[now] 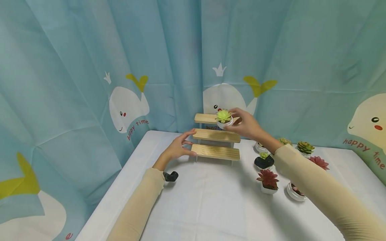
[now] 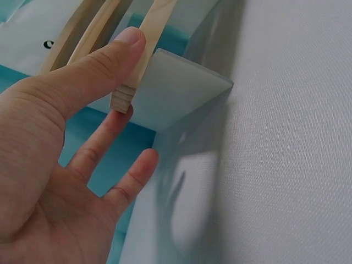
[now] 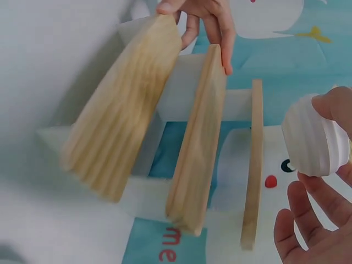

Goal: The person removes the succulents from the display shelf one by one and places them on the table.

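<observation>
My right hand (image 1: pixel 245 124) holds a small white round pot (image 3: pixel 309 137) with a bright green succulent (image 1: pixel 223 115) between thumb and fingers. It is level with the top board of a three-step wooden stand (image 1: pixel 215 151), overlapping that board in the head view. At the stand's left end, my left hand (image 1: pixel 180 146) grips the boards. Its thumb lies on the lowest board (image 2: pixel 157 25), and a fingertip reaches the middle board (image 3: pixel 192 148). The other two fingers are spread, as the left wrist view shows.
Right of the stand are several potted succulents: a red one in a square pot (image 1: pixel 268 180), a green one (image 1: pixel 305 147), a dark red one (image 1: pixel 318 162) and a white round pot (image 1: pixel 296 192). A blue whale-print curtain (image 1: pixel 181 67) hangs behind the white table (image 1: pixel 193 207).
</observation>
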A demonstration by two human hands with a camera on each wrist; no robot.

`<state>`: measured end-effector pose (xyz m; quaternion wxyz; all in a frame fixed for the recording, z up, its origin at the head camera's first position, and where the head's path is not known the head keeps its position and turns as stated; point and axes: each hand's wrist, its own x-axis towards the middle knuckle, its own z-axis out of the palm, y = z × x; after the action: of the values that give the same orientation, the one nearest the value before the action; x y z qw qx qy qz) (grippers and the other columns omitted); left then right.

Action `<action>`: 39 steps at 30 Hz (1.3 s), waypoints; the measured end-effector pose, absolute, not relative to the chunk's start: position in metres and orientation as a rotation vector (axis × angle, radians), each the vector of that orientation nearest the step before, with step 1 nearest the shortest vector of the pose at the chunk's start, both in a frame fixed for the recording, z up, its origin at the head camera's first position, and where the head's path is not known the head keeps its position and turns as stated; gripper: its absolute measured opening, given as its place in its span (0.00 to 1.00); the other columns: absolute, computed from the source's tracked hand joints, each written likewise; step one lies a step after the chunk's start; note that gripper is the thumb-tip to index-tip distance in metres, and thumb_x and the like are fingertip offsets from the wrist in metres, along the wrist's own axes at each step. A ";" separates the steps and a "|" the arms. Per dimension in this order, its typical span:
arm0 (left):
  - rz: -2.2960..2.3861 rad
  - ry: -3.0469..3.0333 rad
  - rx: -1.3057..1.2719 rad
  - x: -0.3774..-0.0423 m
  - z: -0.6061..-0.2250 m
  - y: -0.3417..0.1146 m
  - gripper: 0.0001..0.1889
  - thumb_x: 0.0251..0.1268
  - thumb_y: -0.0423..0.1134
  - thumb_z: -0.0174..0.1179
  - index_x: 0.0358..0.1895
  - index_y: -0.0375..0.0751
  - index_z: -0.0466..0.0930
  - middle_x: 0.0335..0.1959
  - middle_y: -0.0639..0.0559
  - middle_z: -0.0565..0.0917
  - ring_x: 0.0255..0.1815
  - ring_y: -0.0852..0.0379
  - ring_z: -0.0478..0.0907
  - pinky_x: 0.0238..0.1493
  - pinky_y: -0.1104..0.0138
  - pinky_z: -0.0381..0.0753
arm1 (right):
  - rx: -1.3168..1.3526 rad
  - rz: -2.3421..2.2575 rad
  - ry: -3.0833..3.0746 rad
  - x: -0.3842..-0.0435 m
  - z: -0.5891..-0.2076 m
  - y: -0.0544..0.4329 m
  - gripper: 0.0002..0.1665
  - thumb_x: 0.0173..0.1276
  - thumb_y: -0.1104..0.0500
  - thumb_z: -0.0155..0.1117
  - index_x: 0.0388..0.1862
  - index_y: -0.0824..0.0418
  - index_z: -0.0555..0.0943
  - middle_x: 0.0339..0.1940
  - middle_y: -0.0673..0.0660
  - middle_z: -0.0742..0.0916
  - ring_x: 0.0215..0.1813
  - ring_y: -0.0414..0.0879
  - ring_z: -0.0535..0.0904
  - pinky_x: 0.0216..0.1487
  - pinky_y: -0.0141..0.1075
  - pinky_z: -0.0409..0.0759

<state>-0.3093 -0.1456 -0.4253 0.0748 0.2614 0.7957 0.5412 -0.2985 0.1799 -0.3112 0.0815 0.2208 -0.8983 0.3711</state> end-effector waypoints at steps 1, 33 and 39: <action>1.620 2.391 0.784 -0.309 -0.425 -0.145 0.50 0.54 0.29 0.78 0.80 0.50 0.62 0.84 0.62 0.53 0.65 0.42 0.76 0.57 0.52 0.83 | 0.662 1.110 -2.685 -0.295 -0.311 0.183 0.40 0.65 0.51 0.77 0.72 0.61 0.72 0.63 0.68 0.81 0.51 0.59 0.84 0.53 0.54 0.82; 1.622 2.384 0.795 -0.309 -0.426 -0.144 0.50 0.54 0.29 0.78 0.80 0.51 0.62 0.84 0.62 0.52 0.66 0.42 0.76 0.57 0.53 0.83 | 0.575 1.029 -2.695 -0.190 -0.330 0.308 0.38 0.68 0.55 0.76 0.74 0.54 0.71 0.56 0.57 0.83 0.44 0.35 0.81 0.38 0.31 0.82; 1.609 2.397 0.782 -0.308 -0.424 -0.145 0.50 0.55 0.30 0.78 0.80 0.52 0.61 0.84 0.63 0.52 0.66 0.42 0.75 0.57 0.53 0.83 | 0.440 0.968 -2.728 -0.174 -0.336 0.335 0.39 0.68 0.53 0.75 0.75 0.57 0.70 0.55 0.60 0.83 0.44 0.28 0.78 0.37 0.28 0.79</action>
<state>-0.3078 -0.1446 -0.4239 0.0753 0.2606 0.7992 0.5364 -0.1740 0.3348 -0.3362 0.1065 0.1496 -0.9264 0.3288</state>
